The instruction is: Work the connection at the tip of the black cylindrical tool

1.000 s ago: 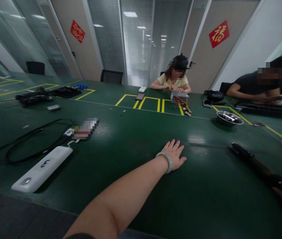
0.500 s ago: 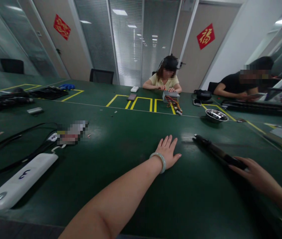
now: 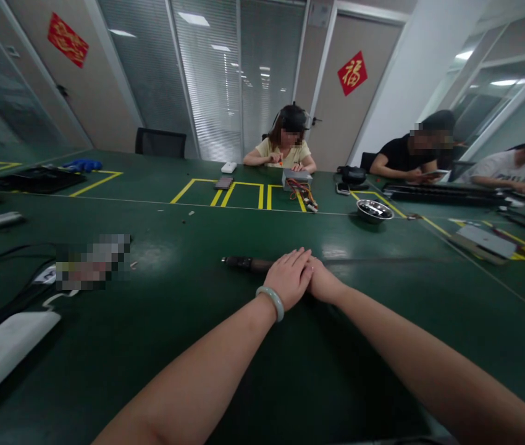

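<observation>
A slim black stick with a small metal tip (image 3: 244, 264) lies nearly level just above or on the green table, its tip pointing left. My left hand (image 3: 286, 278), with a pale bangle at the wrist, lies over the stick, fingers together and bent across it. My right hand (image 3: 327, 283) is closed round the stick's right part, touching my left fingers. Both hands cover that end, so its shape there is hidden. I cannot make out exactly what kind of tool it is.
A white power bank (image 3: 10, 349) and a phone with cables (image 3: 100, 259) lie at left. Further off are a steel bowl (image 3: 374, 211), a grey box with coloured wires (image 3: 296, 179), and a flat pale panel (image 3: 485, 244). Several people sit across the table.
My right hand has brought the stick leftward and turned it more level. My left hand, spread flat on the table before, now lies over the stick. The view has turned right.
</observation>
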